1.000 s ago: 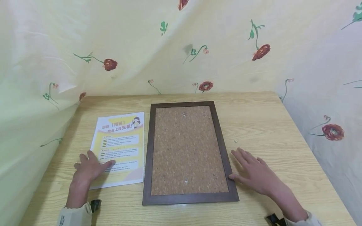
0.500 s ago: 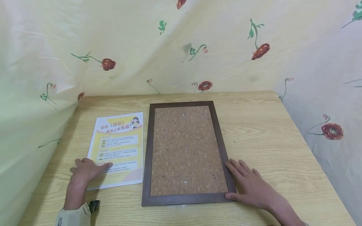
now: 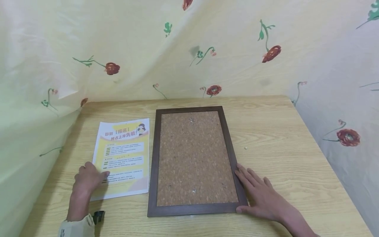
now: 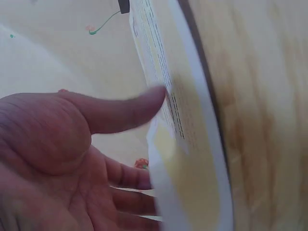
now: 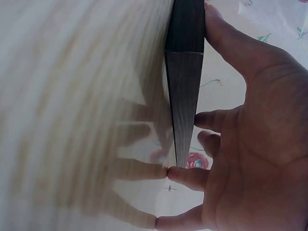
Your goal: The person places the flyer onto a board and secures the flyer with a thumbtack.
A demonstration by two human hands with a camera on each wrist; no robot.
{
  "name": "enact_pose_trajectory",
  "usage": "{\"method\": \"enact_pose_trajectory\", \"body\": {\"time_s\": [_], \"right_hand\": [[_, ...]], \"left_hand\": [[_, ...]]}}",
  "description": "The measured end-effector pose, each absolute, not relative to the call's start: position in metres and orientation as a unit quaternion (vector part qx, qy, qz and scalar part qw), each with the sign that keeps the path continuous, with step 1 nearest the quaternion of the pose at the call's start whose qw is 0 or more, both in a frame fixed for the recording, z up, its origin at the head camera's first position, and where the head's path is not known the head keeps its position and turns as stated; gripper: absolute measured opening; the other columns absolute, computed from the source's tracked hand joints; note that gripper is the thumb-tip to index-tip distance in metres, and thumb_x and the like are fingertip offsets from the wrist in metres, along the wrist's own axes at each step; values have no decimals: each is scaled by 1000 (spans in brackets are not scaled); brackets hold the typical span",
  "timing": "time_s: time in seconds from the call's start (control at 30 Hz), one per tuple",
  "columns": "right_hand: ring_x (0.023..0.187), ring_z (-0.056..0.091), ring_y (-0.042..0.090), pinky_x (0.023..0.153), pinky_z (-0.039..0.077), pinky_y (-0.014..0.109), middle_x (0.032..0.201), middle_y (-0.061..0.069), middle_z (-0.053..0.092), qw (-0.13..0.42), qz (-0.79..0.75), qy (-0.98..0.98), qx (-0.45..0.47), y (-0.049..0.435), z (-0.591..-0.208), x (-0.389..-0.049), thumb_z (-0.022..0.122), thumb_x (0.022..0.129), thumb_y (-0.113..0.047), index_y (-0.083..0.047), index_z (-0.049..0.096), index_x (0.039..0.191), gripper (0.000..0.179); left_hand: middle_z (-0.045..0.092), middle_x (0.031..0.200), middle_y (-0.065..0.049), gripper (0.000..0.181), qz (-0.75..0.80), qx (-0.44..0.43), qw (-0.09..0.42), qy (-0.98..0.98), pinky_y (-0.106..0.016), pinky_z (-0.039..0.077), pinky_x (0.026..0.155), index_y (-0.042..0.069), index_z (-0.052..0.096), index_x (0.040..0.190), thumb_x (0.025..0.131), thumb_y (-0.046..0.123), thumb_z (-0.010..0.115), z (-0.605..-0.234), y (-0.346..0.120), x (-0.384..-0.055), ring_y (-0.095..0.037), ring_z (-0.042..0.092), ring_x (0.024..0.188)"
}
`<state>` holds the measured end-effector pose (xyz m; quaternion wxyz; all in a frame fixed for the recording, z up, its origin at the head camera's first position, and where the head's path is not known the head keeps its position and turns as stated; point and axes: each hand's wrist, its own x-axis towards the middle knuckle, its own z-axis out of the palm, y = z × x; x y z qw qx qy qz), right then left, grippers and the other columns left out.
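Observation:
My left hand (image 3: 86,181) is at the lower left edge of a yellow-and-white printed poster (image 3: 124,140). Its thumb (image 4: 130,110) lies over the print, while the other fingers reach the sheet's side edge, spread apart from the thumb. To the right of the poster, a dark-framed cork board (image 3: 195,158) lies flat on the table. At its lower right corner is my right hand (image 3: 263,197), thumb on the frame (image 5: 185,77) and fingers extended along the outer side. In the right wrist view some fingertips touch the tabletop.
A tiny round pin-like piece (image 3: 245,148) lies on the wooden table (image 3: 281,131) right of the board. Flower-printed fabric (image 3: 142,49) hangs behind the table and along both sides. A black strap piece (image 3: 99,216) shows at the left sleeve.
My right hand has moved down and left onto the board's frame corner. My left hand has drawn slightly back toward the poster's edge, its fingers less spread. Poster and board have barely shifted in view.

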<state>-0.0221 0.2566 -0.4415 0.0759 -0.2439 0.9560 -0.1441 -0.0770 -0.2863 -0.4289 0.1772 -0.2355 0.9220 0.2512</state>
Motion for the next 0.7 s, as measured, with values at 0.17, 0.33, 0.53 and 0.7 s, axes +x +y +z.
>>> {"method": "enact_pose_trajectory", "body": {"time_s": [0.17, 0.33, 0.53, 0.7], "right_hand": [[140, 30, 45, 91, 29, 81, 163, 3, 22, 77, -143, 955, -246, 256, -440, -25, 60, 77, -77, -12, 26, 157, 108], [141, 30, 45, 92, 29, 81, 163, 3, 23, 86, -144, 956, -243, 256, -439, -27, 59, 76, -78, -12, 27, 156, 109], [140, 31, 45, 91, 30, 80, 162, 4, 24, 83, -143, 955, -245, 257, -441, -26, 60, 76, -77, -11, 29, 156, 108], [140, 31, 44, 91, 30, 80, 163, 3, 23, 83, -144, 956, -242, 258, -443, -24, 60, 76, -77, -11, 28, 156, 109]], "left_hand": [[42, 101, -35, 50, 249, -233, 158, 927, -41, 45, 61, -25, 31, 124, 95, 9, 53, -427, -287, -78, -42, 50, 83], [46, 98, -34, 42, 245, -218, 135, 935, -40, 45, 58, -25, 34, 123, 93, 3, 45, -426, -286, -79, -40, 51, 80], [52, 101, -36, 31, 269, -220, 105, 932, -36, 44, 52, -19, 42, 120, 95, 0, 41, -421, -285, -80, -35, 55, 74], [56, 95, -31, 20, 286, -226, 77, 928, -35, 44, 53, -11, 46, 111, 95, 0, 42, -419, -285, -79, -34, 55, 75]]}}
